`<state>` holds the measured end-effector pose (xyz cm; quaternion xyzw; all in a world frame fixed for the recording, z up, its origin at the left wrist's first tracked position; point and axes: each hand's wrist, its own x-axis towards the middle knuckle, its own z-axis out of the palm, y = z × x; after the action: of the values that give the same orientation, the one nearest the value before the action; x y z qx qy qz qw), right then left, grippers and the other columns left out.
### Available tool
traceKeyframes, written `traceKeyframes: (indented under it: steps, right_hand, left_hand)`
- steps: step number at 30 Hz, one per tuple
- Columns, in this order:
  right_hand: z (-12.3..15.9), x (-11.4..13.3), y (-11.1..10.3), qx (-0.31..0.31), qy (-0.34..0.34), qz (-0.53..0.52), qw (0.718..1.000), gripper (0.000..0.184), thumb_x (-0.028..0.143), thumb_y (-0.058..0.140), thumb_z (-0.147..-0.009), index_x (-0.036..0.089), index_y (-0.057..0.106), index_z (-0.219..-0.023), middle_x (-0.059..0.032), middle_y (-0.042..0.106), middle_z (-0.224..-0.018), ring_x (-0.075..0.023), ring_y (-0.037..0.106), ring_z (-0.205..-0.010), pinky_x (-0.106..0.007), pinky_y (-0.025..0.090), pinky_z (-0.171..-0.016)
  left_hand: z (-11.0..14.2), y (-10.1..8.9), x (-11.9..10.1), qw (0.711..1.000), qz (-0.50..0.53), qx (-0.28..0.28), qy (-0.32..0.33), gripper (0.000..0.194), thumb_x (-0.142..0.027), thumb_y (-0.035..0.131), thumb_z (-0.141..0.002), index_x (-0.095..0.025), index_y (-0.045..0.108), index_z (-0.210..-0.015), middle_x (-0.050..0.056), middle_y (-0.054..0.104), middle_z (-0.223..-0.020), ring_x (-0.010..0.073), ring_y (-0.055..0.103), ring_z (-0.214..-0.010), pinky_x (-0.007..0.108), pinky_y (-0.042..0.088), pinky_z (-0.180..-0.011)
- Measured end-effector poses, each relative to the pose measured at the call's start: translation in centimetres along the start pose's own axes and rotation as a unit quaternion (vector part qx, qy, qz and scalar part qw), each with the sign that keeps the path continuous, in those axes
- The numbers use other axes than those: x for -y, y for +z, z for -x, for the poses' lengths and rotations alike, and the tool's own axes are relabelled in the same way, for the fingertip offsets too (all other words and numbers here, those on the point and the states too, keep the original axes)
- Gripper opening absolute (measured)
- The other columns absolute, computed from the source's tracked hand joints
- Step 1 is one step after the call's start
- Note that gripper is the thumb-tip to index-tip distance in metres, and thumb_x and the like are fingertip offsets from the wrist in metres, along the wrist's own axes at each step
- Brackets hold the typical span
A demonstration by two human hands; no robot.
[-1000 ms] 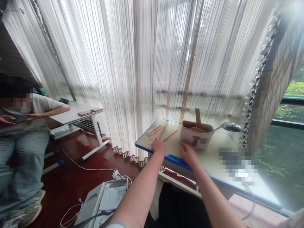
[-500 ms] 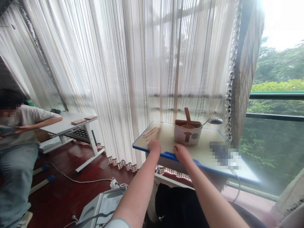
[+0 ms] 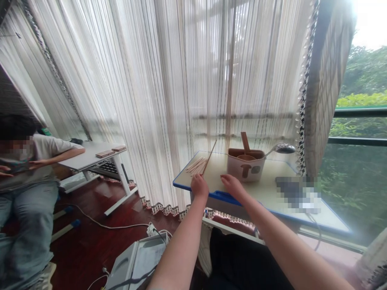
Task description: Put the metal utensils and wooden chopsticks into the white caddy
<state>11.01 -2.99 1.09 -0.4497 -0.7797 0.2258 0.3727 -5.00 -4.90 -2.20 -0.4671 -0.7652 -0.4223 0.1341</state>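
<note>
Currently, the left hand (image 3: 200, 185) is at the near edge of the pale, blue-rimmed desk (image 3: 213, 183), with a slim wooden stick (image 3: 210, 155) rising from its fingers. They are curled together at the stick's lower end — whether the fingertips pinch or wrap it, I cannot tell. The stick tilts towards one o'clock, while a loose fan of pale sticks (image 3: 196, 165) lies on the desk at eleven o'clock from that hand.

The right hand (image 3: 232, 183) is at three o'clock from the left one, apart from it, over the near part of the desk. Its fingers are slightly bent and close together, pointing towards ten o'clock; contact with the desk is unclear.

At one o'clock from the right hand stands a white container (image 3: 238, 167) with a brown inside, a brown round-ended utensil and an upright flat wooden handle (image 3: 244, 141) in it. A metal skimmer (image 3: 284, 148) leans out at two o'clock, and a dark, pixelated item (image 3: 287, 189) lies at four o'clock. Over at nine o'clock — beside a white table (image 3: 87, 155) with two brown flat pieces (image 3: 105, 154) — sits another person (image 3: 27, 169).
</note>
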Motion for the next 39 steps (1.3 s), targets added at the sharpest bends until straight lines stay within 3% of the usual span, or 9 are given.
traceKeyframes:
  steps: [5,9,15,27,30,34,39]
  right_hand:
    - [-4.2,2.9,0.0,-0.053,0.092,-0.108,0.988,0.038,0.032,0.056,-0.076,0.009,0.06,-0.105,-0.0162,0.065,-0.1,-0.024,0.06,-0.096,-0.034,0.043,-0.085]
    - [-6.3,4.5,0.4,-0.063,0.101,-0.174,0.978,0.039,0.036,0.044,-0.084,0.01,0.055,-0.109,-0.016,0.064,-0.103,-0.019,0.063,-0.086,-0.028,0.049,-0.068]
    - [-7.3,5.7,1.0,-0.105,0.029,-0.329,0.938,0.029,0.038,0.048,-0.08,0.015,0.057,-0.095,-0.0103,0.066,-0.092,-0.0161,0.064,-0.077,-0.023,0.05,-0.058]
    - [-6.5,8.3,2.2,-0.114,-0.112,-0.248,0.956,0.027,0.038,0.047,-0.082,0.018,0.061,-0.093,-0.0058,0.066,-0.083,-0.0171,0.063,-0.08,-0.032,0.049,-0.074]
    - [-5.6,8.9,1.3,-0.124,-0.139,-0.203,0.961,0.028,0.039,0.046,-0.083,0.019,0.062,-0.095,-0.006,0.067,-0.084,-0.0176,0.063,-0.079,-0.032,0.049,-0.072]
    - [-4.5,8.9,-1.1,-0.195,-0.149,-0.154,0.957,0.031,0.04,0.043,-0.085,0.02,0.061,-0.099,-0.0077,0.067,-0.088,-0.0182,0.063,-0.078,-0.033,0.049,-0.072]
    - [-4.9,8.1,-5.1,-0.25,-0.138,-0.173,0.943,0.031,0.04,0.044,-0.085,0.019,0.06,-0.102,-0.0076,0.066,-0.092,-0.0159,0.064,-0.074,-0.032,0.051,-0.072]
  left_hand:
    - [0.1,0.0,0.1,0.999,0.038,-0.033,0.014,0.019,-0.019,0.035,-0.089,-0.013,0.053,-0.091,0.011,0.055,-0.095,0.021,0.052,-0.093,0.033,0.04,-0.082]
    - [0.3,-0.1,0.2,0.997,0.056,-0.048,0.029,0.021,-0.022,0.032,-0.09,-0.014,0.052,-0.089,0.009,0.055,-0.092,0.0199,0.052,-0.09,0.032,0.04,-0.081]
    - [0.3,0.0,0.2,0.995,0.074,-0.053,0.041,0.018,-0.024,0.037,-0.089,-0.016,0.053,-0.087,0.007,0.056,-0.088,0.0194,0.053,-0.089,0.031,0.04,-0.079]
    - [0.5,-0.4,0.7,0.984,0.153,-0.033,0.089,0.025,-0.029,0.038,-0.089,-0.018,0.061,-0.093,0.006,0.064,-0.089,0.0181,0.057,-0.085,0.031,0.041,-0.078]
    - [0.1,-1.1,0.2,0.974,0.198,0.005,0.106,0.024,-0.029,0.039,-0.089,-0.018,0.061,-0.093,0.004,0.064,-0.089,0.0162,0.057,-0.084,0.029,0.042,-0.078]
    - [-0.5,-1.8,-1.6,0.952,0.257,0.072,0.149,0.024,-0.028,0.039,-0.089,-0.018,0.061,-0.085,0.003,0.063,-0.08,0.0134,0.057,-0.077,0.025,0.043,-0.072]
    - [-1.5,-1.9,-5.6,0.936,0.299,0.071,0.173,0.025,-0.029,0.038,-0.089,-0.019,0.059,-0.093,0.004,0.063,-0.086,0.0132,0.057,-0.08,0.024,0.045,-0.071]
